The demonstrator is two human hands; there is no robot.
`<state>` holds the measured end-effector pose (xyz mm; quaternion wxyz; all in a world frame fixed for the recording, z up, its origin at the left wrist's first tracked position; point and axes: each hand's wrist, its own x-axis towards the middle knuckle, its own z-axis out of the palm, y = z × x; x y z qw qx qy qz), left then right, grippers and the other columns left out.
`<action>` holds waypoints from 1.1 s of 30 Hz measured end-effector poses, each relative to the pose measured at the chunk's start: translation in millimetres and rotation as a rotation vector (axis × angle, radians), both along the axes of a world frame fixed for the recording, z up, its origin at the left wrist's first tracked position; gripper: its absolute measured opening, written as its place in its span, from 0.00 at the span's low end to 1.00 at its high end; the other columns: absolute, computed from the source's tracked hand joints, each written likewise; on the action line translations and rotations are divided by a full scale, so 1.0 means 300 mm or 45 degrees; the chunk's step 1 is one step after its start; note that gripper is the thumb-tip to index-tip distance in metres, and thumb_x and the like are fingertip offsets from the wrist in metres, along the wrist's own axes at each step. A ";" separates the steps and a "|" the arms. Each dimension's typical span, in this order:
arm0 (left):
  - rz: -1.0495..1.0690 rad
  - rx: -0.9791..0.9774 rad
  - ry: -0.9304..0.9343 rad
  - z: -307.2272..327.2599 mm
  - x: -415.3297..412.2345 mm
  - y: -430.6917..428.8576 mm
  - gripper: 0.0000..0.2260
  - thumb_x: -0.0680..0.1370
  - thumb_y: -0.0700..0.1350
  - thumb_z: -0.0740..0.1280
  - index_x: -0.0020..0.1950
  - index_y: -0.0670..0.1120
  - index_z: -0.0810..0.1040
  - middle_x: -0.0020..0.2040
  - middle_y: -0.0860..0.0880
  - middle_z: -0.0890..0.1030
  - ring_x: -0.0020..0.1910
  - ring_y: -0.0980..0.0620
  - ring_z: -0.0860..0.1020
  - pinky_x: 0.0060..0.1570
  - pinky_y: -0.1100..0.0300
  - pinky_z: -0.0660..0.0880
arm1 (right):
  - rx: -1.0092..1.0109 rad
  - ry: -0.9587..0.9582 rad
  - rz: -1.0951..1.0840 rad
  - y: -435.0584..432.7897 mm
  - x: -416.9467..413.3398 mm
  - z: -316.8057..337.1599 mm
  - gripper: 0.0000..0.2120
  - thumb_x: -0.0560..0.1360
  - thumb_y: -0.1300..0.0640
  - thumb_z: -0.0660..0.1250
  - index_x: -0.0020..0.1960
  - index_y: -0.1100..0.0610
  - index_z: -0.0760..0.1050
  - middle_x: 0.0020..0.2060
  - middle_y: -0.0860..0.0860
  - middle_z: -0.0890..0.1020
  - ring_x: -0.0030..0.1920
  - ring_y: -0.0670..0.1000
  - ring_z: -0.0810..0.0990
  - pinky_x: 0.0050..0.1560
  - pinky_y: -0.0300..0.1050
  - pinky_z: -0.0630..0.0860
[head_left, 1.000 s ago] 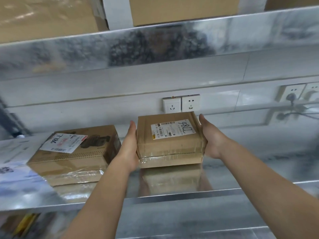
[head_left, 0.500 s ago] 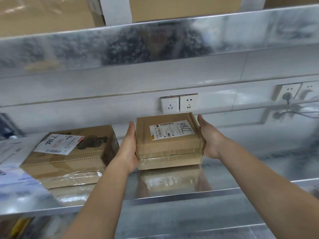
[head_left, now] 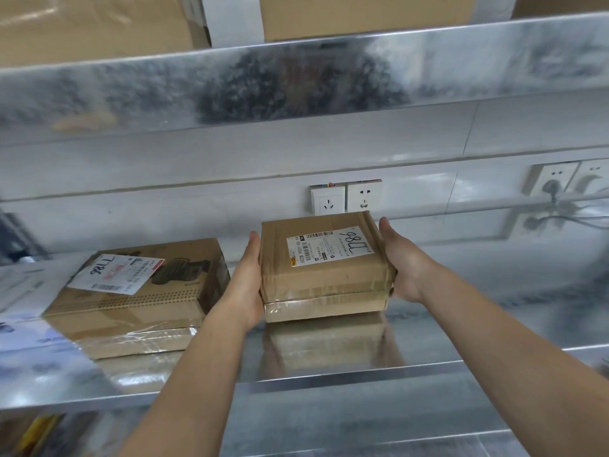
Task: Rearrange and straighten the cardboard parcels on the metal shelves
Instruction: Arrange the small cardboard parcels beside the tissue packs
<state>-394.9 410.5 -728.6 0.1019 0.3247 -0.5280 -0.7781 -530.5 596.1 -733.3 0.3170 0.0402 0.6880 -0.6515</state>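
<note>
- Cardboard to palm: pressing the left hand, fingers straight, flat against the small parcel on its left side.
- Pressing the right hand, fingers likewise straight, against its right side.
- Resting that parcel flat on the steel shelf, below two wall sockets.
- Sitting just left of the left wrist: a bigger parcel.

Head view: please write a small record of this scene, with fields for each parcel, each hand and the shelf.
small parcel: middle of the shelf, label on top, between both hands
large parcel: to its left, lying askew, label on top
left hand: fingers straight, flat against the small parcel's left side
right hand: flat against its right side
metal shelf: bears both parcels
</note>
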 end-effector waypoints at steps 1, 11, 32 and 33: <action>0.000 -0.009 0.005 0.000 0.002 -0.004 0.30 0.81 0.69 0.52 0.63 0.50 0.82 0.52 0.45 0.87 0.47 0.46 0.87 0.48 0.49 0.79 | 0.022 0.019 -0.009 -0.001 0.001 0.000 0.32 0.80 0.28 0.49 0.55 0.49 0.83 0.49 0.52 0.88 0.53 0.55 0.86 0.63 0.57 0.78; 0.060 -0.129 0.052 0.007 0.043 -0.042 0.27 0.79 0.70 0.57 0.63 0.52 0.82 0.56 0.48 0.86 0.59 0.45 0.83 0.65 0.42 0.75 | -0.046 0.056 -0.081 0.026 0.005 0.042 0.24 0.84 0.34 0.48 0.54 0.47 0.78 0.52 0.54 0.85 0.50 0.58 0.82 0.47 0.53 0.78; 0.119 0.068 0.307 0.026 0.032 0.008 0.24 0.83 0.63 0.55 0.62 0.49 0.83 0.55 0.45 0.86 0.50 0.46 0.86 0.47 0.52 0.78 | -0.453 -0.024 -0.106 0.037 0.026 0.048 0.30 0.81 0.31 0.55 0.51 0.52 0.86 0.50 0.56 0.88 0.48 0.58 0.87 0.53 0.52 0.80; 0.110 0.081 0.321 0.028 0.032 0.008 0.24 0.83 0.63 0.54 0.60 0.49 0.83 0.55 0.45 0.87 0.49 0.47 0.86 0.47 0.53 0.78 | -0.463 -0.020 -0.096 0.038 0.028 0.052 0.30 0.80 0.30 0.55 0.51 0.52 0.86 0.50 0.56 0.88 0.48 0.58 0.86 0.55 0.53 0.80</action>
